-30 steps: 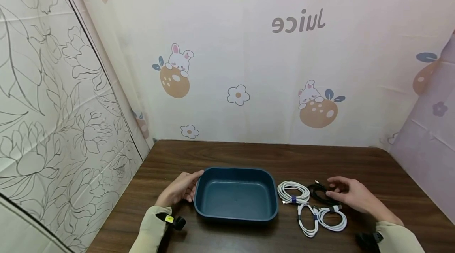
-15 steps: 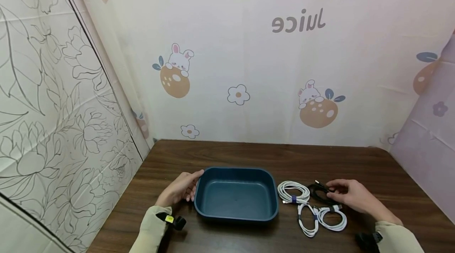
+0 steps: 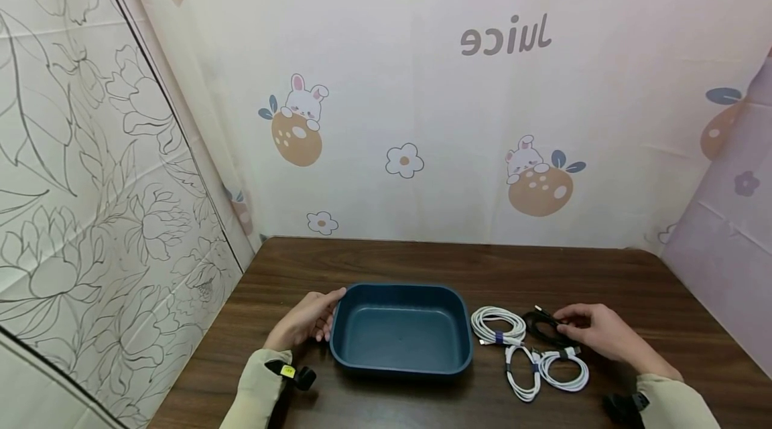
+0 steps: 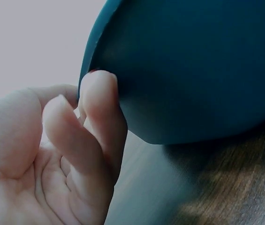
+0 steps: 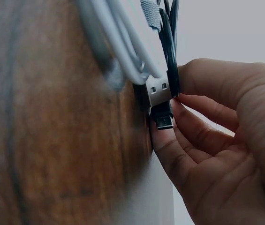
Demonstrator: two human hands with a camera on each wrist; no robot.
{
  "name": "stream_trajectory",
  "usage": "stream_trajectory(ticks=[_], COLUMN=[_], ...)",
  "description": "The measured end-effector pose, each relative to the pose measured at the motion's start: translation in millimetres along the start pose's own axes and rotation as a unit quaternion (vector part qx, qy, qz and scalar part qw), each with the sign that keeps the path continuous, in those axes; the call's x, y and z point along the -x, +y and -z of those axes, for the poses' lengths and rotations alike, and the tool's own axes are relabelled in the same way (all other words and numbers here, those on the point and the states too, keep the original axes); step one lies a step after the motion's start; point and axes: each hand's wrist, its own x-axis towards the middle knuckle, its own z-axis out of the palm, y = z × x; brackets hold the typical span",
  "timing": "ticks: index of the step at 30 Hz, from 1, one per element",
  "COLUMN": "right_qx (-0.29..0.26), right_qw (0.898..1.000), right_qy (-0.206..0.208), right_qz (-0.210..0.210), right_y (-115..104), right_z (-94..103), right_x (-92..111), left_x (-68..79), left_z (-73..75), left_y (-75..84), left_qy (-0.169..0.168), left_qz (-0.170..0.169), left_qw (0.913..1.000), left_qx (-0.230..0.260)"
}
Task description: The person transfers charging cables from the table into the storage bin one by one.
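My left hand [image 3: 306, 318] holds the left end of a dark blue rectangular tray [image 3: 461, 348]. Its thumb is at the rim, and curled fingers [image 4: 102, 101] touch the outer wall in the left wrist view. To the right, my right hand [image 3: 603, 335] pinches the side of a coiled black USB cable [image 3: 533, 325] between thumb and fingers. Seen from the right wrist, the black cable [image 5: 170, 47] runs under the thumb, with a small metal plug [image 5: 164, 123] just by the fingertips. A white cable's USB plug [image 5: 159, 91] is close beside it.
Three coiled white cables lie by the black one: a thick coil [image 3: 482, 322] near the tray, a narrow loop [image 3: 512, 382] and a round coil [image 3: 584, 375] in front. All are on the dark wooden table [image 3: 386, 258], with printed curtains behind and at the sides.
My right hand's fingers have lowered slightly and closed in on the black USB cable. The left hand and the tray have stayed put.
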Motion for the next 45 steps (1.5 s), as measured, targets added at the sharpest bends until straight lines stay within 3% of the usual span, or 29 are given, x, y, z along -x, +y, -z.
stream_trajectory(ticks=[27,34,38,45], right_qx=[0.039,-0.004,0.000,0.019], right_qw=[0.999,1.000,1.000,0.998], right_qy=[0.023,0.012,0.018,0.045], right_qz=[0.020,0.001,0.003,0.033], right_y=[-0.3,-3.7,-6.1,-10.3], right_z=[5.3,6.2,8.1,11.7], right_x=[3.9,5.2,6.0,3.4], left_x=[1.8,0.6,-0.5,-1.9], left_z=[-1.9,-1.6,-2.0,-2.8], left_y=[0.3,-0.6,-0.8,-1.2], left_qy=[-0.005,-0.004,-0.004,-0.005], left_qz=[-0.004,-0.003,-0.002,-0.004], left_qw=[1.0000,1.0000,1.0000,1.0000], left_qx=[-0.002,0.002,0.001,-0.007])
